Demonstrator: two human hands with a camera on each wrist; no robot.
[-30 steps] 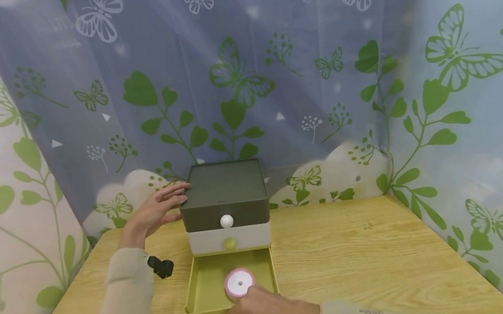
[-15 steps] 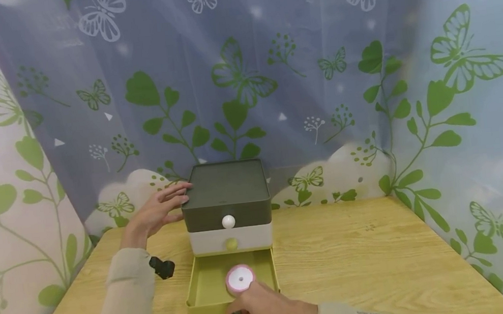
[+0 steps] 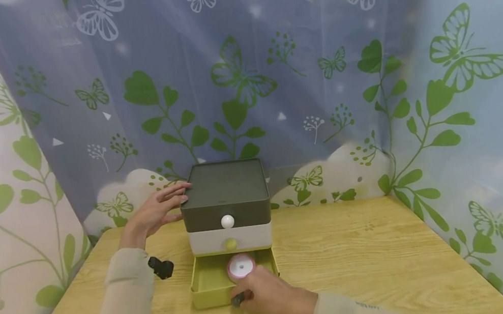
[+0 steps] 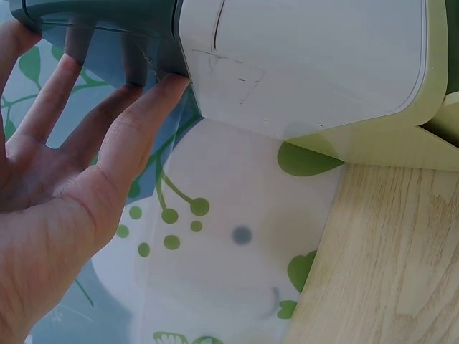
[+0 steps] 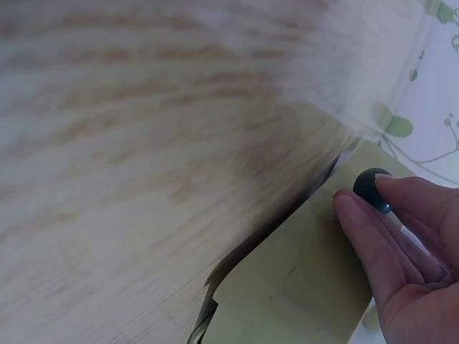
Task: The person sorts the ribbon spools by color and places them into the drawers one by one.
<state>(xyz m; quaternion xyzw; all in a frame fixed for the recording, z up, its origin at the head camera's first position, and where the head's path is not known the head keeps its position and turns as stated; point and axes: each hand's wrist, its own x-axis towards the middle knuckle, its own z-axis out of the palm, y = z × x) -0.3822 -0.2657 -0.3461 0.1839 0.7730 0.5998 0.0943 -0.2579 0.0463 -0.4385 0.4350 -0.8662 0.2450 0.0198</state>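
A small drawer cabinet (image 3: 225, 216) with a dark green top drawer, a white middle one and a yellow-green bottom drawer (image 3: 211, 297) stands at the table's middle. The bottom drawer is pulled partly out. Inside it lies a round white disc with a pink rim (image 3: 240, 266), perhaps a spool. My right hand (image 3: 270, 290) pinches the drawer's dark round knob (image 5: 371, 189) between thumb and fingers. With fairly straight fingers, my left hand (image 3: 156, 210) touches the cabinet's upper left side. In the left wrist view those fingertips (image 4: 174, 86) meet the dark green section.
The cabinet stands on a light wood table (image 3: 358, 253) near its back edge. Behind and to both sides hangs a curtain (image 3: 309, 94) with butterflies and leaves. A black wrist device (image 3: 161, 268) is on the left sleeve.
The bottom drawer has slid inward, away from me, with my right hand on its knob. The disc has moved back along with it. My left hand stays in place.
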